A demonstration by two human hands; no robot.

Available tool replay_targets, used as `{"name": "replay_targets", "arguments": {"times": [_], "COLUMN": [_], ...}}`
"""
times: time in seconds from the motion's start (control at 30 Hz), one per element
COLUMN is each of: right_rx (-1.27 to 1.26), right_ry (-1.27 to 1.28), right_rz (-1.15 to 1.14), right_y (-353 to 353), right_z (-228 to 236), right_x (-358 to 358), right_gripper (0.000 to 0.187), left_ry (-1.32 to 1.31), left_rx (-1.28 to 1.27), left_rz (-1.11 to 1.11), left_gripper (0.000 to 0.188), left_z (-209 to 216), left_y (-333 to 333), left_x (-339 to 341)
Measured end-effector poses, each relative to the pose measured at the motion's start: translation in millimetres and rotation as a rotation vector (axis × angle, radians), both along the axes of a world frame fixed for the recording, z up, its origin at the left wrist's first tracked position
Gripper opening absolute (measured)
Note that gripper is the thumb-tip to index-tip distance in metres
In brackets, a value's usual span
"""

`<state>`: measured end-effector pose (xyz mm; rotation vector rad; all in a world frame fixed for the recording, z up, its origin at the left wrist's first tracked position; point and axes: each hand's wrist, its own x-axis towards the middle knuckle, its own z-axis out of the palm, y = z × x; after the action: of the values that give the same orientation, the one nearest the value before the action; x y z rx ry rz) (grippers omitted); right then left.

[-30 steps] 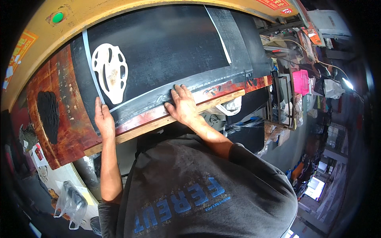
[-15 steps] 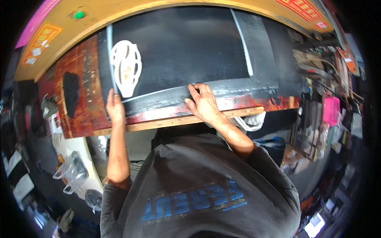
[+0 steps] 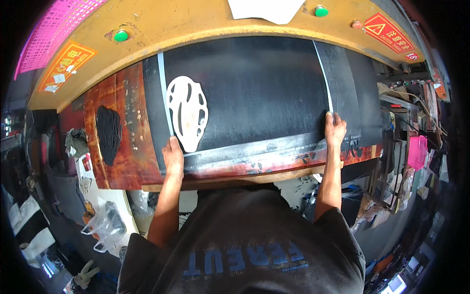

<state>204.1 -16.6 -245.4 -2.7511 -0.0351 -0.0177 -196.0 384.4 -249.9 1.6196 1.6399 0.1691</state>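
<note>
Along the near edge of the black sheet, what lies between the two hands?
Head view: between the left hand and right hand runs only the black sheet, bare; the white cutout sits just above the left hand.

Left hand [image 3: 173,156] and right hand [image 3: 335,128] press flat on the black sheet's [image 3: 259,88] near edge

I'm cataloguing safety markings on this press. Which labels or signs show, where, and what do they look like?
Orange label: yellow machine frame, upper left; tilted rectangle, red border.
Red warning sign: frame's upper right; tilted rectangle with a triangle symbol.
White sheet: top centre edge; blank, partly cut off.
</note>
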Motion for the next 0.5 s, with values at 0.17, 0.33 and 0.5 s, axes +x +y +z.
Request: {"name": "replay_targets", "arguments": {"times": [0.17, 0.33, 0.5], "right_rx": [-0.054, 0.121, 0.256], "right_ry": [0.176, 0.187, 0.286], "right_rz": [-0.127, -0.121, -0.104], "right_y": [8.6, -1.0, 0.3], "right_z": [-10.2, -6.9, 21.2], "right_x": [32.8, 38.2, 19.0], "right_gripper": [0.070, 0.065, 0.071], "left_ry": [-0.120, -0.185, -0.409], "left_rx": [-0.133, -0.285, -0.650], "left_rz": [0.119, 0.346, 0.398], "left_gripper": [0.076, 0.091, 0.088], "left_z": [3.6, 12.6, 15.7], "left_y": [-3.9, 7.5, 55.1], "left_x": [11.6, 14.0, -6.5]}}
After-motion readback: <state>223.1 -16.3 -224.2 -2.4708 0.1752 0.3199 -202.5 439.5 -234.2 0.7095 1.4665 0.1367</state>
